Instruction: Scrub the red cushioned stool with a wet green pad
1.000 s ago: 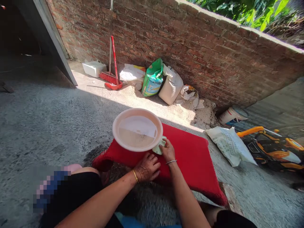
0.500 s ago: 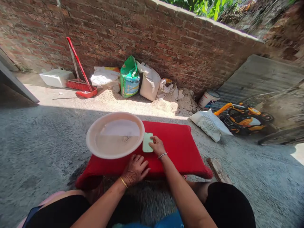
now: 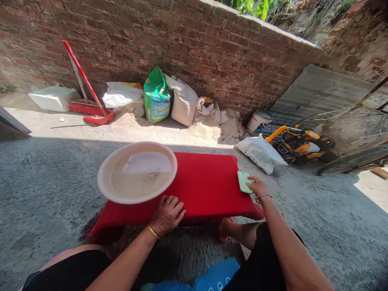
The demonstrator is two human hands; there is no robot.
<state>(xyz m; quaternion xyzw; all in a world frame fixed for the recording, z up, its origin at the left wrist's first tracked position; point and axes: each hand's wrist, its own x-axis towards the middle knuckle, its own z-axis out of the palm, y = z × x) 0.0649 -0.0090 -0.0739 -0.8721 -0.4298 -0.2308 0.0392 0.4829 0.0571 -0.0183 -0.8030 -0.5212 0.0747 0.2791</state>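
Note:
My right hand (image 3: 257, 186) pinches the edge of a flat, pale green rounded rectangular case (image 3: 244, 182) at the right end of a red cloth-covered bench (image 3: 206, 182). What kind of case it is, I cannot tell. My left hand (image 3: 169, 214) rests on the bench's near edge with its fingers extended, holding nothing. Just beyond it, a wide pale plastic basin (image 3: 104, 178) stands on the bench's left part. Water (image 3: 130, 182) fills part of the basin, with a small patch of brownish specks (image 3: 153, 176) in it.
Along the brick wall (image 3: 127, 44) stand a white box (image 3: 56, 98), a red broom and dustpan (image 3: 100, 118), several sacks (image 3: 157, 103) and a bucket (image 3: 259, 120). A white sack (image 3: 259, 151) and an orange-black toy vehicle (image 3: 298, 143) lie to the right.
My right hand has carried the green case rightward, from beside the basin to the bench's right end. My left hand stays on the near edge. The view has shifted slightly right.

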